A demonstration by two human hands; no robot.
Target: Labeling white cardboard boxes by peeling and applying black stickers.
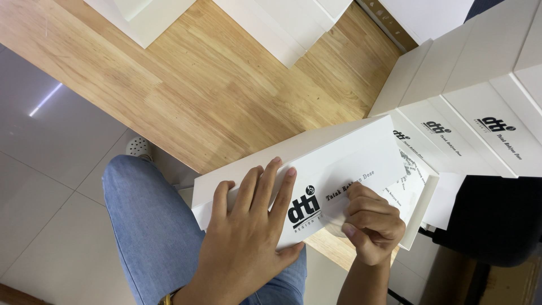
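A flat white cardboard box (pixel 350 155) with black printing lies partly over the edge of a wooden table (pixel 214 90). My left hand (pixel 251 226) presses flat on its near end, fingers spread over the top face. My right hand (pixel 370 223) is curled into a loose fist on the printed face, pinching what looks like a clear film or sticker there. Under the box's right end sits an open white box (pixel 420 195) with patterned paper inside.
Several more white printed boxes (pixel 480 113) are stacked at the right. Other white boxes (pixel 282 22) lie at the table's far side. My leg in blue jeans (pixel 147 226) and a white shoe (pixel 137 147) are over the grey tiled floor. A black object (pixel 497 220) sits at right.
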